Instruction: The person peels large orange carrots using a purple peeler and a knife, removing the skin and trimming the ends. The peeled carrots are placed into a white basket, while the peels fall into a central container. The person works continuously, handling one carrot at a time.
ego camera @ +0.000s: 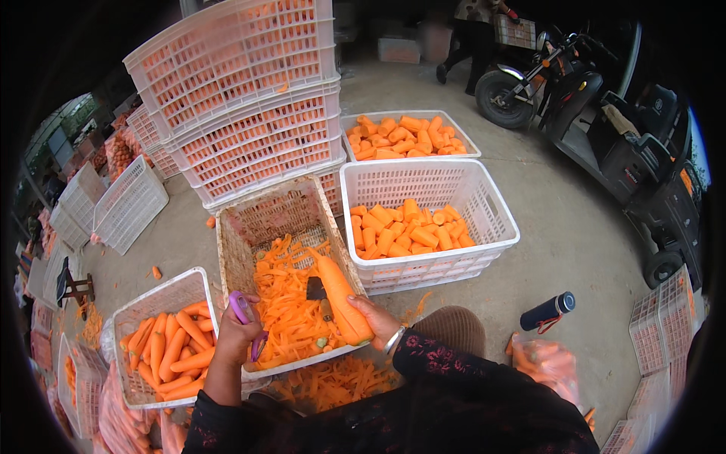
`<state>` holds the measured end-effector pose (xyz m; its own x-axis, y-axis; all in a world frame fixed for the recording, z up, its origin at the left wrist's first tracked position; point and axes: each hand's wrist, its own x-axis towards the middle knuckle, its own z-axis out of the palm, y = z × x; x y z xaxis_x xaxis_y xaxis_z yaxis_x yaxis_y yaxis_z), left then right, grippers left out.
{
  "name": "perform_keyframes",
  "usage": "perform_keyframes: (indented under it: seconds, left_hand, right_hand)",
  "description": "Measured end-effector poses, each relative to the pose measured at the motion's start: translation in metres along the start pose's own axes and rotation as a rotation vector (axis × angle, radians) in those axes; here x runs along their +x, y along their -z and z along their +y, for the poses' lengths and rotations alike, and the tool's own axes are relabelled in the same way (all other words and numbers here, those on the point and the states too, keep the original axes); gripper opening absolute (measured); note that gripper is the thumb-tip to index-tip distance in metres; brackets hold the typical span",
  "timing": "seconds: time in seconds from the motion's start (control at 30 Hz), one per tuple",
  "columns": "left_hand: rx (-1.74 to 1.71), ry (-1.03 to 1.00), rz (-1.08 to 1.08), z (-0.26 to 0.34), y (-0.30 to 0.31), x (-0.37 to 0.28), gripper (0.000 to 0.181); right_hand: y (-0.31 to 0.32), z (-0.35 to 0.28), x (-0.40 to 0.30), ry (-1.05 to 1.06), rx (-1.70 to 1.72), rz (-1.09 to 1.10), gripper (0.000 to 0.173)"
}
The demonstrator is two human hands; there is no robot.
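Note:
My left hand [237, 336] grips a purple-handled peeler [243, 309] over the left side of a stained plastic crate [334, 227]. In my right hand [377, 319] is a large, bright, peeled-looking carrot [338, 292], tilted with its narrow tip pointing away from me. Orange peelings [283, 295] cover the bottom of that crate, with a small dark object partly behind the carrot. To the left, a white crate [122, 363] holds whole carrots [173, 349]. Beyond my right hand, another white crate [499, 227] contains cut carrot pieces [405, 227].
Stacked carrot-filled crates [255, 119] rise ahead. Behind the nearer crate is one with more cut pieces [402, 136]. A dark flask [547, 311] and a bag of carrots [544, 366] are at right. Peelings [340, 383] lie below. Farther off, a person [473, 40] is near a three-wheeler [573, 108].

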<state>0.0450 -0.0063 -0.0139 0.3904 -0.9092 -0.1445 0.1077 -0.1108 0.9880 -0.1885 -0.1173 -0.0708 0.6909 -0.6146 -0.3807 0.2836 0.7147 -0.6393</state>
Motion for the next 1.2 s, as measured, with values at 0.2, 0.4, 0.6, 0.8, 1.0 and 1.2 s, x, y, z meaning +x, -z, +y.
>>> perform_keyframes:
  seconds: [0.2,0.4,0.6,0.8,1.0,1.2]
  left_hand:
    - [-0.284,0.03,0.201,-0.012,0.021,0.009,0.02]
    - [-0.289,0.001,0.108,-0.003,0.033,0.012,0.025]
    - [-0.443,-0.045,-0.073,-0.009,0.024,0.019,0.025]
    - [-0.403,0.003,-0.15,-0.014,0.001,0.016,0.028]
    - [-0.345,0.212,-0.174,-0.021,-0.018,0.005,0.022]
    - [-0.399,0.206,-0.075,-0.022,0.0,0.022,0.017]
  right_hand:
    - [-0.04,-0.003,0.053,-0.095,0.1,-0.206,0.041]
    - [-0.026,0.018,0.076,-0.222,0.092,-0.192,0.046]
    - [-0.04,0.03,0.081,-0.362,0.134,-0.198,0.046]
    - [-0.044,0.033,0.074,-0.459,0.189,-0.248,0.047]
    - [-0.035,0.043,0.058,-0.484,0.173,-0.349,0.045]
    - [-0.04,0.031,0.046,-0.54,-0.046,-0.265,0.046]
